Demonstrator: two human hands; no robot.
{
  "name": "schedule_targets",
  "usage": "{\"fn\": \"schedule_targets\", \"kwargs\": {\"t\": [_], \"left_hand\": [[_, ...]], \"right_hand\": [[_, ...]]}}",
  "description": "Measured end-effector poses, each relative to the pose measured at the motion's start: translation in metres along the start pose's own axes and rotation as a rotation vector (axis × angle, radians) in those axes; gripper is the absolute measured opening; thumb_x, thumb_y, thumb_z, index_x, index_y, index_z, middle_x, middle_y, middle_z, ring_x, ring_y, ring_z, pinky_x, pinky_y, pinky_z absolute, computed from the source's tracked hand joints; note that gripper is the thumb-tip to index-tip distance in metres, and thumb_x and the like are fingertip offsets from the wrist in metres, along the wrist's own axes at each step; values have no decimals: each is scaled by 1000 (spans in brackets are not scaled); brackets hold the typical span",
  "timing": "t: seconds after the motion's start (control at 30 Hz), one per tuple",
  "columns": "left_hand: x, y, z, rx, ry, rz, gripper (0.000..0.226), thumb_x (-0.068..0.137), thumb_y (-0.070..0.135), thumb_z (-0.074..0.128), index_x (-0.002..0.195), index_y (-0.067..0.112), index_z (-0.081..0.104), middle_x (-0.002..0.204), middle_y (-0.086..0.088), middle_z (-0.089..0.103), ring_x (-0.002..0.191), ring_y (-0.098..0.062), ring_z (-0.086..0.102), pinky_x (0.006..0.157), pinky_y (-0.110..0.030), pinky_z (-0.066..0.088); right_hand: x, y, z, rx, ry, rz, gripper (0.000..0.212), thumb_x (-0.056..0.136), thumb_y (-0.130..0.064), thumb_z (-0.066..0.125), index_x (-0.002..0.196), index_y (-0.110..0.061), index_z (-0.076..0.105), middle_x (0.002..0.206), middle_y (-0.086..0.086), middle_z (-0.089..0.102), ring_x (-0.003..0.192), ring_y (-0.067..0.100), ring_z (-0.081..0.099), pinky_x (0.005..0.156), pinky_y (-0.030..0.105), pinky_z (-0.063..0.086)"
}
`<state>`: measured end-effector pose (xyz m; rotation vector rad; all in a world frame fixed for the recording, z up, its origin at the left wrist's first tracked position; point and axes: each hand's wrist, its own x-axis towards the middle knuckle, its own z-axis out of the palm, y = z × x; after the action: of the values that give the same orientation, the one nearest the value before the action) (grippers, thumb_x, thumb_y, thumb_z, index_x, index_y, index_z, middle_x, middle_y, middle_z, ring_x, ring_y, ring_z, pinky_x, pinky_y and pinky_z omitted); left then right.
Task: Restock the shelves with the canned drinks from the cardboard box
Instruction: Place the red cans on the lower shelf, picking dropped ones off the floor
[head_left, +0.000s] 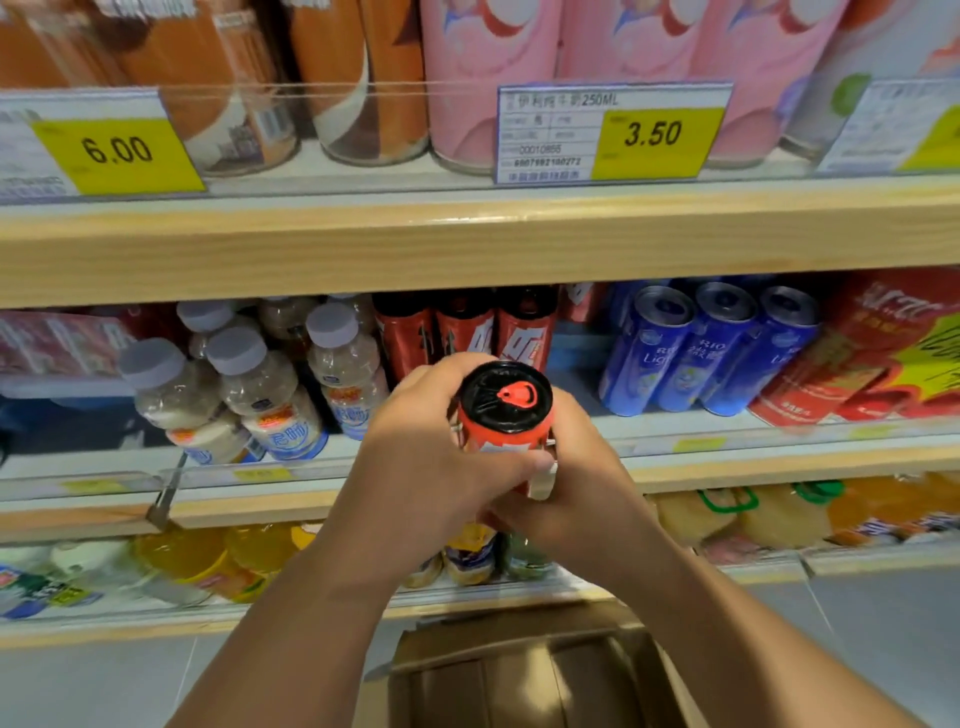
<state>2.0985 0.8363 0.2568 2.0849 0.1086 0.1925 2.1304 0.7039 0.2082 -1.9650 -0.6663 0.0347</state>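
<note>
A red can (503, 410) with a black lid and red pull tab stands upright in front of the middle shelf (727, 441). My left hand (421, 457) grips it from the left, thumb across its front. From the right and below, my right hand (576, 483) holds the same can. Behind it, a row of matching red cans (467, 327) stands on the middle shelf. The open cardboard box (519, 670) sits on the floor below my arms; its inside is dark and I cannot see its contents.
Small milky bottles with grey caps (244, 389) stand left of the red cans, blue cans (711, 348) to the right, red cartons (883, 353) beyond. The upper shelf holds orange and pink cans behind price tags (613, 132). Yellow juice bottles (208, 561) fill the lower shelf.
</note>
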Motion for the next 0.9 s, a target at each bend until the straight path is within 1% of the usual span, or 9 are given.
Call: {"fn": "schedule_targets", "kwargs": {"t": [0.1,0.2,0.3,0.4,0.47,0.53,0.63,0.77,0.9], "left_hand": [[1,1,8,-47,-19,-21,71,59,25,85,121,34,51,119,10,57,107,-2,56,83,-8,44],[2,0,8,-89,-38,-50,75,65,28,81,128,33,42,128,9,49,119,-6,49,98,-24,43],[6,-8,5,-85,-37,-54,58,72,23,76,120,33,46,124,9,46,114,3,47,91,-16,39],[9,-19,6,-54,-50,-61,46,76,19,73,111,36,49,119,7,44,104,8,47,83,-8,36],[12,-26,8,-65,-39,-94,42,78,17,72,110,34,50,122,6,44,106,2,50,87,-16,44],[13,-32,10,-80,-24,-128,38,80,16,70,109,33,51,121,7,44,104,1,52,83,-22,52],[14,-40,11,-34,4,-113,37,82,18,69,109,35,50,116,10,44,98,8,52,69,-14,52],[13,-45,10,-50,19,-100,38,82,17,69,110,34,51,115,8,46,98,15,47,65,-6,49],[12,-45,9,-49,0,-84,39,82,17,68,115,31,52,117,7,46,101,9,51,64,-5,48]], "right_hand": [[2,4,-10,-90,93,34,53,72,-22,72,119,-32,49,113,-10,57,109,9,53,84,37,50],[8,9,-22,-109,205,200,45,69,-30,74,104,-38,49,107,-14,55,101,3,52,80,27,47],[21,23,-32,-193,329,298,39,72,-37,75,96,-28,46,99,-6,58,94,12,54,73,26,41],[38,40,-35,-237,380,355,49,72,-33,76,111,-18,50,83,-4,59,78,17,57,64,28,43],[47,49,-33,-251,375,367,59,71,-23,76,122,-17,46,78,-4,58,78,23,59,60,25,40],[56,58,-30,-252,370,395,63,71,-16,74,125,-15,43,84,4,63,84,28,63,60,26,40],[66,69,-26,-210,412,442,58,75,-18,73,123,-10,42,111,13,65,101,31,61,69,25,42],[77,72,-20,-229,438,511,52,82,-21,66,123,-7,38,118,18,59,107,36,57,72,26,36],[84,72,-13,-248,444,505,64,83,-20,64,133,-6,27,125,22,55,113,39,54,83,34,42]]}}
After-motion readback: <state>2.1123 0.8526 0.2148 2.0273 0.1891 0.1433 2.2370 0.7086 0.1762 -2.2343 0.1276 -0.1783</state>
